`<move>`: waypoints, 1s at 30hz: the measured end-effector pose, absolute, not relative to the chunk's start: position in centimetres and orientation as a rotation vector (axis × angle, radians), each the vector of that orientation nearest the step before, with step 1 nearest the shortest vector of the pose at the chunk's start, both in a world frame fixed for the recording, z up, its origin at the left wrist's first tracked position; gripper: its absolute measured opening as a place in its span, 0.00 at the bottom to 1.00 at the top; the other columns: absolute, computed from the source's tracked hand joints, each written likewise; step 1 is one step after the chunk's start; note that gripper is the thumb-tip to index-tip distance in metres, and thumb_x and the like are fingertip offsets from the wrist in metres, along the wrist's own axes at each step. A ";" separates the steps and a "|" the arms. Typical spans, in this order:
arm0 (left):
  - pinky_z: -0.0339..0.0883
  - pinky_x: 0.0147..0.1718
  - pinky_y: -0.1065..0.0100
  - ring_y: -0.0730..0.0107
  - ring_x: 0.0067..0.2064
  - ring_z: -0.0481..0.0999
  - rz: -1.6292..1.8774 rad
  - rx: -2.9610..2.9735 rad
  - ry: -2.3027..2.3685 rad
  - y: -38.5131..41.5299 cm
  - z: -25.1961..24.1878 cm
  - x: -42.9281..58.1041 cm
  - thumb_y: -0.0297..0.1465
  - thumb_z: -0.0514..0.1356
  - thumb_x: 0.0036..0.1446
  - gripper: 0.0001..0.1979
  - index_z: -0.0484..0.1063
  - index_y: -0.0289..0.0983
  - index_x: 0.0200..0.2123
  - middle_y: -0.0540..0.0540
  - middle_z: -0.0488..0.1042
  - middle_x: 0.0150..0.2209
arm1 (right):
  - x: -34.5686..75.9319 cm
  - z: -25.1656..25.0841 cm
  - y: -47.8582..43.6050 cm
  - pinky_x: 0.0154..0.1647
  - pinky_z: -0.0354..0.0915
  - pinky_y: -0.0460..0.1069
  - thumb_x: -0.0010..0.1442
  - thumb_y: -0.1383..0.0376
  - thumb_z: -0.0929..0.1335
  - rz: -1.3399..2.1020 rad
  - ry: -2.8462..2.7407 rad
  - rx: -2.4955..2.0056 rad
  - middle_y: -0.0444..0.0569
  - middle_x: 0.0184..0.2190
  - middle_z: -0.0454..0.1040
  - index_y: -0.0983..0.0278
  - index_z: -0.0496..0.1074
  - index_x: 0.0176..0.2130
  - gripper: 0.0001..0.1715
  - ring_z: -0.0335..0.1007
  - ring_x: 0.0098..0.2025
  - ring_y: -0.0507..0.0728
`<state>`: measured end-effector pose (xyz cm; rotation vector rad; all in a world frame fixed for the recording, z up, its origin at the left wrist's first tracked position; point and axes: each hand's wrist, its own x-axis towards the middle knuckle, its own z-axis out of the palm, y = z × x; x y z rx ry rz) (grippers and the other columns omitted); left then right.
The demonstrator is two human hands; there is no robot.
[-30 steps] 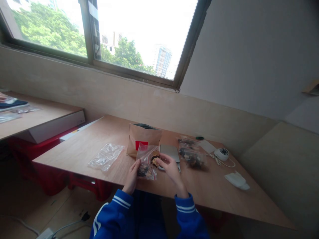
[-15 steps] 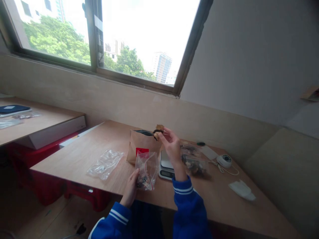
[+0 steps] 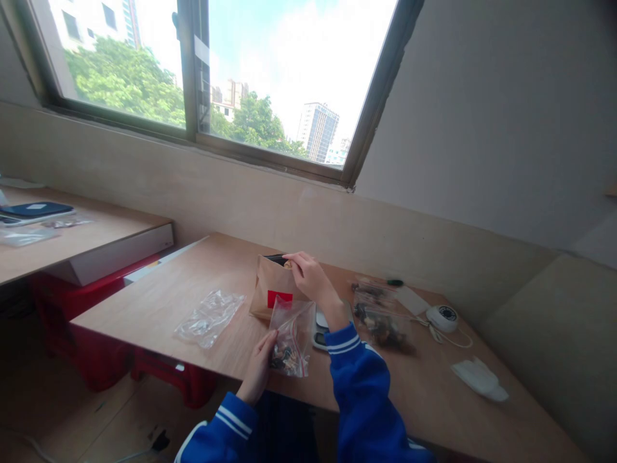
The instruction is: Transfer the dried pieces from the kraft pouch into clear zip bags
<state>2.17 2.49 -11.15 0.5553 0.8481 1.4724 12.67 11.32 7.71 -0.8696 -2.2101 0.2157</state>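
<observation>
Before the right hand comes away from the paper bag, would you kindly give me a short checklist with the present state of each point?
1. Paper bag upright, mouth open: ok.
2. Right hand at the bag's mouth: ok.
3. Piece let go inside the bag: cannot tell, fingers hide it.
4. Left hand holding the zip bag upright: ok.
5. Zip bag open at top: cannot tell.
6. Scale free to use: not ok, the right sleeve is in front of most of it.
</observation>
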 end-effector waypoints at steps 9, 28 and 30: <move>0.69 0.44 0.64 0.61 0.42 0.78 1.484 0.556 0.886 2.3 -10.6 2.1 0.42 0.68 0.42 0.21 0.78 0.33 0.35 0.43 0.80 0.38 | 12.5 6.7 10.5 0.58 0.58 0.58 0.66 0.59 0.57 0.014 -2.165 -0.998 0.55 0.51 0.64 0.60 0.67 0.56 0.22 0.59 0.54 0.62; 0.69 0.46 0.58 0.54 0.46 0.77 1.413 0.590 0.762 2.0 -10.2 2.3 0.47 0.58 0.53 0.26 0.73 0.33 0.47 0.40 0.80 0.40 | 18.5 -1.8 2.4 0.40 0.66 0.51 0.57 0.67 0.63 1.150 -1.791 -1.115 0.46 0.31 0.75 0.62 0.72 0.33 0.08 0.71 0.36 0.56; 0.70 0.45 0.58 0.55 0.46 0.77 1.399 0.605 0.747 2.0 -10.3 2.3 0.46 0.57 0.55 0.27 0.70 0.34 0.51 0.40 0.79 0.41 | 18.1 -2.7 2.8 0.42 0.67 0.52 0.57 0.64 0.65 1.178 -1.783 -1.092 0.47 0.35 0.76 0.62 0.72 0.37 0.08 0.72 0.38 0.57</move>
